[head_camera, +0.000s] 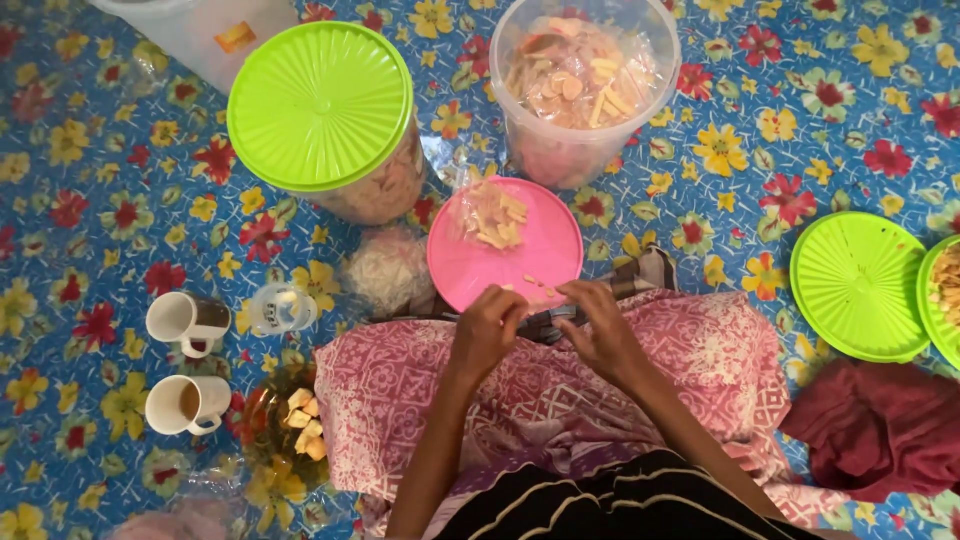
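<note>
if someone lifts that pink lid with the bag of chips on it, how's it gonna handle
The pink lid looks thin and light, probably flexing a little. The clear bag of chips sits off-centre, so it may tilt that way. Loose crumbs by the hands could slide off.

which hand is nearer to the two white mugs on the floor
Left. The left hand is at the near edge of the pink lid, on the same side as the white mugs; the right hand is beside it, farther from the mugs.
</note>
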